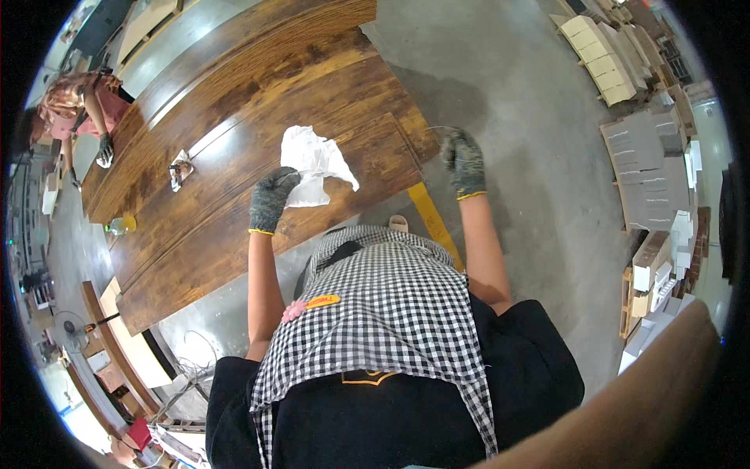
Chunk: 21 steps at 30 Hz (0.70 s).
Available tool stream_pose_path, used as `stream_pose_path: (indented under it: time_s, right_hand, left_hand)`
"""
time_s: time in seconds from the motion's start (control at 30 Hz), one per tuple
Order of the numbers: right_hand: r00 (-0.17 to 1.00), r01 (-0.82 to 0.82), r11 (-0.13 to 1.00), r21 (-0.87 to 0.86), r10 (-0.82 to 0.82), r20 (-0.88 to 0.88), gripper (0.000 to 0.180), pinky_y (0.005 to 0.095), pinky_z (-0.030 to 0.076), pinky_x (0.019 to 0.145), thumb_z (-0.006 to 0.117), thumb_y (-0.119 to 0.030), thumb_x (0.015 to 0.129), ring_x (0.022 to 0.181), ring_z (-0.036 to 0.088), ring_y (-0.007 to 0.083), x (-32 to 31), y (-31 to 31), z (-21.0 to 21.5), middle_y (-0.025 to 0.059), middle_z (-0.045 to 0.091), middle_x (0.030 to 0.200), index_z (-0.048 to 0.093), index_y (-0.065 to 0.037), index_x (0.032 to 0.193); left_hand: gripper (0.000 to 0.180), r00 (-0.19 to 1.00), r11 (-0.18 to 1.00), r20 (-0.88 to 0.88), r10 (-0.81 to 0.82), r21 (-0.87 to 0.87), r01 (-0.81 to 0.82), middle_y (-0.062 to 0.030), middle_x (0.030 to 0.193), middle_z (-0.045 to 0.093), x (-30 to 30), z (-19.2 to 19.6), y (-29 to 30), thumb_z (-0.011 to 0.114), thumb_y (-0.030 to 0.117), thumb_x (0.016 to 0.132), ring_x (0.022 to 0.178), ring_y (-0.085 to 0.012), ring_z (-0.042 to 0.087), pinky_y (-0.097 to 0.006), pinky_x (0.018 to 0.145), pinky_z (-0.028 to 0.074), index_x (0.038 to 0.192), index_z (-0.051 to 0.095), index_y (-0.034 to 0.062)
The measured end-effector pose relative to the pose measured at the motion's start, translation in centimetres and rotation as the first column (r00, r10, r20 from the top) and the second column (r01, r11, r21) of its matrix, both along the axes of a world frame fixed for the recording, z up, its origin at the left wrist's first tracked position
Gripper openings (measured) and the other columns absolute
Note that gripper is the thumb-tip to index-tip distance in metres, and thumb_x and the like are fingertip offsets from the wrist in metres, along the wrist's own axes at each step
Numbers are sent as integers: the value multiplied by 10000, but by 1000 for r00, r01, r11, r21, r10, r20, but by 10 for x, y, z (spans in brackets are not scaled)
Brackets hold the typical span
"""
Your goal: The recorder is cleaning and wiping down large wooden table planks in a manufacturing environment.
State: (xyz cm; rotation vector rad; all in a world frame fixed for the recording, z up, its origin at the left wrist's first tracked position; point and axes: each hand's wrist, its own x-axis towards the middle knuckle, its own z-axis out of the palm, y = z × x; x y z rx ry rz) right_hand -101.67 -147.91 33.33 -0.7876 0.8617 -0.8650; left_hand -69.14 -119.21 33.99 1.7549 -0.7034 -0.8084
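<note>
I wear dark grey knitted gloves with yellow cuffs on both hands. My left hand (273, 199) is closed at the left edge of a crumpled white cloth (316, 160), touching it. Whether the fingers grip the cloth or something small is hidden. The cloth lies on a brown wood-grain board (375, 152), near its front edge. Off the board's right end, my right hand (464, 162) is raised above the floor with its fingers curled together. A thin, pale, wire-like strand (441, 127) shows at its fingertips.
More wood-grain boards (312, 78) spread behind. A small crumpled wrapper with dark contents (180, 170) and a yellowish bottle (122, 225) sit to the left. At the far left a co-worker (86, 109) leans over the boards. Stacked cartons (648, 164) stand at right, beyond grey floor.
</note>
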Motion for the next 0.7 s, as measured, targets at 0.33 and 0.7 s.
stream_pose_path:
  time_s: [0.33,0.7]
  right_hand:
    - [-404,-444,873,-201,-395,-825,541,418,527,1005,668,-93,921,1258,590,284,-421,-104,-148,186,578,1399,528,-133,1443]
    - [96,-194,977,-86,-68,-993,859,403,343,1175,717,-497,880,1435,410,314,-359,87,-1,127,409,1578,324,-187,1578]
  left_hand:
    - [197,994,988,36,-100,123,95,-41,939,737,0,-46,-3,737,134,900,862,-128,644,-286,785,521,1046,737,2]
    - [204,973,967,-37,-227,113,229,-31,1026,699,65,-121,20,692,92,943,936,-126,616,-289,860,511,1122,698,-4]
